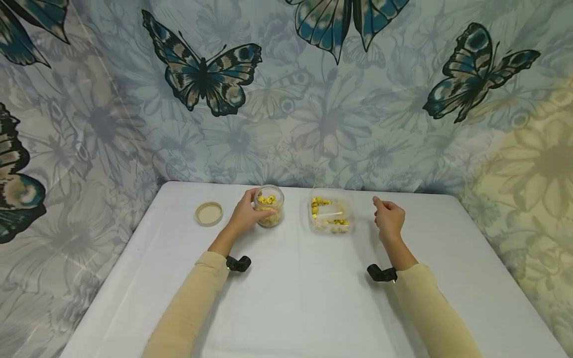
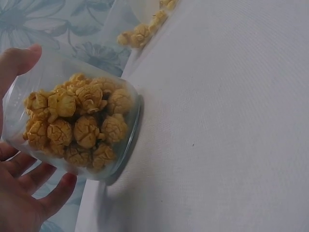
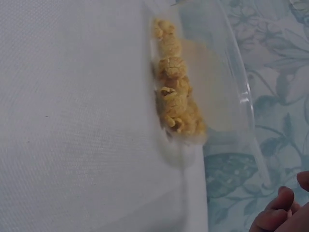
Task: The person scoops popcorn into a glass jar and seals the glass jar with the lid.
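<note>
My left hand (image 1: 245,215) grips a clear glass jar (image 1: 270,223) that stands upright on the table, its mouth uncovered. In the left wrist view, the jar (image 2: 63,162) is well filled with caramel popcorn (image 2: 87,130), the thumb on one side and fingers on the other. To the jar's right sits a clear plastic container (image 1: 310,215) with popcorn along its edges. My right hand (image 1: 389,217) hovers to the right of this container, apart from it. Its fingers are loosely bent and nothing shows between them. In the right wrist view, popcorn (image 3: 174,96) lies inside the container's wall.
A round lid (image 1: 208,224) lies on the table left of my left hand. White cloth covers the table (image 1: 304,298), and a butterfly-patterned curtain (image 1: 286,134) hangs behind its back edge. Each wrist carries a black camera (image 1: 239,263).
</note>
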`<action>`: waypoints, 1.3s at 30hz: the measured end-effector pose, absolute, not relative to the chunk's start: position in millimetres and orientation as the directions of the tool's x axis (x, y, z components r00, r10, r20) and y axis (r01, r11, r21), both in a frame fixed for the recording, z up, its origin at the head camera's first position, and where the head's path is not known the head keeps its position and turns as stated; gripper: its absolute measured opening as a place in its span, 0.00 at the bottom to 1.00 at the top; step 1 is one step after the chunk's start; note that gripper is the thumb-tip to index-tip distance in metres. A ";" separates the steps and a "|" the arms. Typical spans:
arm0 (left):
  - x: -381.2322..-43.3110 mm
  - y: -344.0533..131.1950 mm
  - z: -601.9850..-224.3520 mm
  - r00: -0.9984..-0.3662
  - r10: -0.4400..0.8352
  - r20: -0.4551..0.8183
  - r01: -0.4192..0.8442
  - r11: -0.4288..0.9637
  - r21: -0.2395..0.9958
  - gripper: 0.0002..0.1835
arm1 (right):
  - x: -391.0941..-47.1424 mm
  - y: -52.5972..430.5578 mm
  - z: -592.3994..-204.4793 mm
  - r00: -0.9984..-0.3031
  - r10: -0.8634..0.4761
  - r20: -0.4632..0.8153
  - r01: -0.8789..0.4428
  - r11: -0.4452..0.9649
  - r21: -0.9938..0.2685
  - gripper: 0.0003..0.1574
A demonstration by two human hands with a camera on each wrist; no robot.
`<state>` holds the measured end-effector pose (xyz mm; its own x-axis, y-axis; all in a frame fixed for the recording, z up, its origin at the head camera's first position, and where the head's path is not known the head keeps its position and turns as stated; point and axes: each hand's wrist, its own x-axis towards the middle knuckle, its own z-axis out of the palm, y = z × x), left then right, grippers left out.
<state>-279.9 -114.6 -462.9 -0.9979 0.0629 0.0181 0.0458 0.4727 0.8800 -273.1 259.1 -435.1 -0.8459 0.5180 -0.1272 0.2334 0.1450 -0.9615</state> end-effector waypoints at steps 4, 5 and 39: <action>-277.6 -115.5 -464.7 -0.998 0.067 0.017 0.046 0.465 0.884 0.48 | -273.6 255.0 -433.2 -0.851 0.517 -0.086 0.186 0.144 -0.972 0.24; -277.7 -115.3 -464.8 -0.997 0.070 0.020 0.050 0.462 0.885 0.48 | -274.4 254.3 -432.5 -0.857 0.509 -0.080 0.173 0.137 -0.975 0.24; -280.4 -118.8 -468.3 -0.993 0.112 0.047 0.088 0.395 0.914 0.48 | -296.8 204.6 -420.9 -0.981 0.177 0.085 -0.055 0.170 -0.984 0.20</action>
